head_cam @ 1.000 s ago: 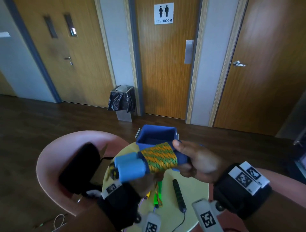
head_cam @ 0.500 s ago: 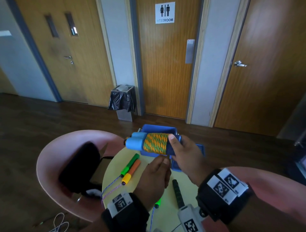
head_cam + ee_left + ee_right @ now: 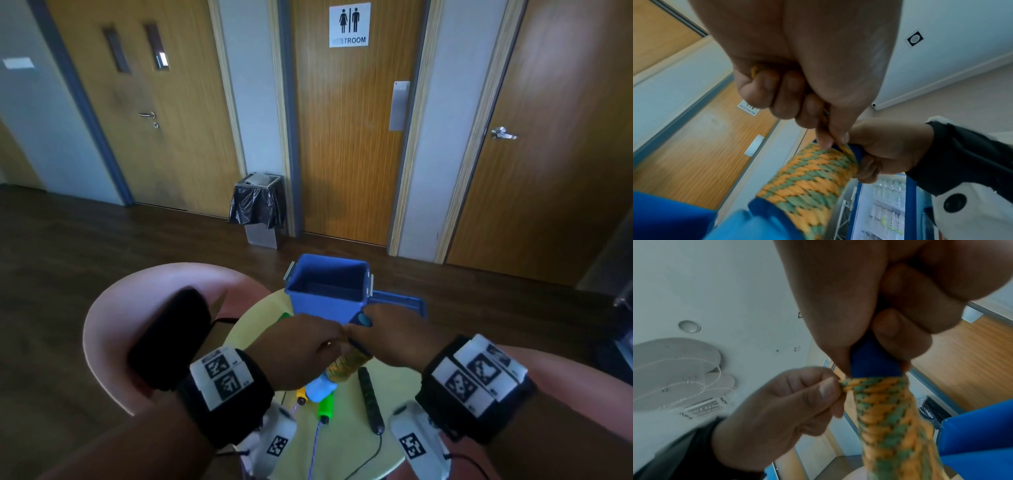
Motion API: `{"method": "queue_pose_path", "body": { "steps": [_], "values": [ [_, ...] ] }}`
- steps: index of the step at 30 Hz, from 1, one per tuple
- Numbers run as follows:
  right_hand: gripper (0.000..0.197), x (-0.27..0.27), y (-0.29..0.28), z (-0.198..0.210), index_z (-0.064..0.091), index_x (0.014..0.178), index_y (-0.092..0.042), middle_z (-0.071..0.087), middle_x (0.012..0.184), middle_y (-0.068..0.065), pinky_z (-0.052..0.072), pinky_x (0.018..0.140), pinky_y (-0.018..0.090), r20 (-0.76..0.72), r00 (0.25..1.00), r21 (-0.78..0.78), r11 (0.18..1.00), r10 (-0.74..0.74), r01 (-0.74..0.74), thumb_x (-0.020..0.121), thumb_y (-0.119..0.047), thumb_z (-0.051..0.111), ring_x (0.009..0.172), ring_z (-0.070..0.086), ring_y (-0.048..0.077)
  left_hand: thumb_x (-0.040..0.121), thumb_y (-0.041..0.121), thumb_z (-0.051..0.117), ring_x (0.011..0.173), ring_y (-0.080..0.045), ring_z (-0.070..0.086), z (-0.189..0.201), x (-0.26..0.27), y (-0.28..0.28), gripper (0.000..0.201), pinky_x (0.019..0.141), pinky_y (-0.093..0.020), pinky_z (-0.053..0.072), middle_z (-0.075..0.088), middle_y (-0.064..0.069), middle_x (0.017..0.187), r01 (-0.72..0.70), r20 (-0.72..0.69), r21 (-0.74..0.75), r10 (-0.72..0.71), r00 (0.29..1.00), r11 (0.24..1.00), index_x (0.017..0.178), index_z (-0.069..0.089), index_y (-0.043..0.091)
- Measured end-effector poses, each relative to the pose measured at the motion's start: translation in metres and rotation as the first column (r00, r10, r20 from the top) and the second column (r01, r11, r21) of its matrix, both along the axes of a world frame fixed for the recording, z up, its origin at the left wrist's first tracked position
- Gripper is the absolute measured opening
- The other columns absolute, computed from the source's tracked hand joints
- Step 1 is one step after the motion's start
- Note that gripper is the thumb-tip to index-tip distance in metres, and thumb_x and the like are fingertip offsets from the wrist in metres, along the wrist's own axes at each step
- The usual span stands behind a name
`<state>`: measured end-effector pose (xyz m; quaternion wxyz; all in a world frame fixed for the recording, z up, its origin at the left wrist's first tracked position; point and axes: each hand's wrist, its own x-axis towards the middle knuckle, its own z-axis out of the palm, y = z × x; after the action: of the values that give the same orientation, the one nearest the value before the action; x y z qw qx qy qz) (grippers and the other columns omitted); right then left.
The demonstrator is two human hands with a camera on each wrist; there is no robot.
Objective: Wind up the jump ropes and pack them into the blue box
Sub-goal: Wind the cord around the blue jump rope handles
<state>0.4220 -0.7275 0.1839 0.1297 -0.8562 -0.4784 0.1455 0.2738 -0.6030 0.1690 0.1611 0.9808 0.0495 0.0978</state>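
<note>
A jump rope with blue handles has its orange-and-green cord wound (image 3: 347,365) (image 3: 809,181) (image 3: 890,418) around them. My right hand (image 3: 387,339) (image 3: 890,318) grips the upper ends of the blue handles (image 3: 873,363). My left hand (image 3: 301,346) (image 3: 813,100) pinches the loose cord end at the top of the winding (image 3: 846,383). The bundle hangs over the round table, just in front of the open blue box (image 3: 327,291). A second rope with green (image 3: 325,406) and orange handles lies on the table below my hands.
The blue box's lid (image 3: 400,303) lies right of the box. A black handle with a cable (image 3: 371,397) lies on the yellow table (image 3: 346,442). A pink chair (image 3: 113,308) holding a black bag stands left. A bin (image 3: 258,207) stands by the doors.
The wound bundle came down from in front of the box and tipped upright, pale blue ends toward me. My left hand rose from the table and took the cord end.
</note>
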Motion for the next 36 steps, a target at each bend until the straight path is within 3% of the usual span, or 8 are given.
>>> {"method": "queue_pose_path", "body": {
  "steps": [6,9,13,17,20,23,29,36],
  "values": [
    [0.051,0.014,-0.002,0.018,0.053,0.074,-0.019,0.053,0.068,0.003,0.04,0.062,0.036,-0.236,0.959,-0.136,0.971,0.159,-0.195,0.088,-0.068,0.047,0.064,0.049,0.019,0.09,0.04,0.054,0.09,-0.004,0.055,-0.006,0.001,0.0,0.027,0.079,-0.019,0.042,0.061,0.004,0.092,0.121,0.161,-0.287,-0.077,0.984,0.95,0.083,0.066,0.017],
    [0.062,0.019,-0.006,0.015,0.057,0.076,-0.019,0.057,0.064,0.004,0.042,0.057,0.036,-0.362,0.924,-0.056,0.986,0.128,-0.159,0.073,-0.08,0.048,0.058,0.051,0.021,0.086,0.049,0.053,0.08,-0.002,0.058,-0.008,0.002,-0.008,0.023,0.072,-0.019,0.043,0.059,0.012,0.08,0.052,0.133,-0.449,0.01,0.991,0.892,0.081,0.063,0.029],
    [0.047,0.011,-0.012,0.004,0.052,0.088,-0.012,0.049,0.062,0.007,0.032,0.045,0.027,-0.663,0.744,0.174,0.984,0.082,0.047,0.092,-0.059,0.058,0.045,0.04,0.016,0.084,0.047,0.055,0.068,-0.003,0.051,-0.011,0.002,-0.009,0.024,0.066,-0.02,0.04,0.051,0.01,0.069,-0.03,0.223,-0.499,0.162,0.961,0.866,0.066,0.053,0.031],
    [0.04,-0.003,-0.015,-0.011,0.058,0.114,-0.024,0.069,0.094,0.005,0.054,0.072,0.036,-0.757,0.65,0.258,0.947,0.075,0.191,0.088,-0.054,0.066,0.076,0.066,0.019,0.079,0.055,0.058,0.062,-0.013,0.049,-0.016,0.007,-0.006,0.042,0.067,-0.049,0.047,0.044,0.003,0.062,-0.181,0.233,-0.682,0.445,0.865,0.709,0.061,0.048,0.018],
    [0.046,-0.019,-0.015,-0.023,0.055,0.12,-0.04,0.07,0.115,-0.004,0.055,0.096,0.043,-0.757,0.636,0.318,0.934,0.149,0.159,0.08,-0.057,0.072,0.103,0.069,0.014,0.078,0.056,0.058,0.061,-0.017,0.049,-0.012,0.01,-0.014,0.047,0.066,-0.054,0.047,0.046,-0.01,0.062,-0.194,0.244,-0.74,0.527,0.814,0.643,0.063,0.05,0.012],
    [0.031,-0.031,-0.012,-0.024,0.053,0.12,-0.036,0.07,0.114,-0.003,0.052,0.098,0.042,-0.725,0.661,0.439,0.87,0.193,0.226,0.093,-0.041,0.066,0.104,0.067,0.015,0.083,0.048,0.061,0.061,-0.017,0.051,-0.006,0.011,-0.025,0.048,0.068,-0.054,0.051,0.052,-0.018,0.062,-0.179,0.225,-0.803,0.568,0.792,0.569,0.066,0.053,0.005],
    [0.026,-0.036,-0.015,-0.021,0.049,0.124,-0.038,0.069,0.112,-0.005,0.056,0.091,0.033,-0.674,0.709,0.549,0.783,0.207,0.293,0.099,-0.033,0.057,0.096,0.068,0.006,0.097,0.021,0.059,0.068,-0.015,0.063,0.005,0.012,-0.033,0.046,0.077,-0.044,0.06,0.058,0.002,0.057,-0.122,0.18,-0.896,0.6,0.78,0.428,0.051,0.057,0.019],
    [0.026,-0.035,-0.016,-0.016,0.055,0.126,-0.034,0.072,0.112,-0.002,0.055,0.096,0.042,-0.779,0.581,0.498,0.797,0.237,0.343,0.1,-0.029,0.056,0.101,0.07,0.015,0.096,0.023,0.06,0.063,-0.016,0.06,0.001,0.009,-0.023,0.05,0.065,-0.034,0.054,0.054,-0.003,0.058,-0.115,0.075,-0.959,0.624,0.778,0.258,0.047,0.05,0.019]
  ]
}}
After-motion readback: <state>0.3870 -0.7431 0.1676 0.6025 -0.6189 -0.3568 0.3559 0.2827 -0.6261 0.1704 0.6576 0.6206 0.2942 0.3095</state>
